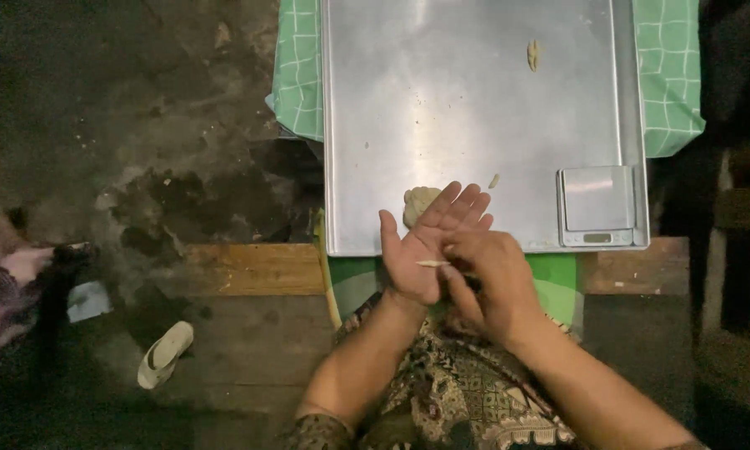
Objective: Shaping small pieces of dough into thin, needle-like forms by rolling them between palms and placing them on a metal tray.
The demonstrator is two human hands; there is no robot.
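My right hand [487,279] covers most of the thin dough strip [432,263] on my left palm [425,246]; only its pale tip shows past my fingers. Beyond my left fingertips, the dough lump [418,202] is half hidden behind them. Farther out, the metal tray [475,100] runs off the top edge. The small piece [533,55] far ahead is too small to make out.

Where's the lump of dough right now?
In the head view, the lump of dough sits on the metal tray near its front edge, left of centre, just beyond the fingertips of the open left hand.
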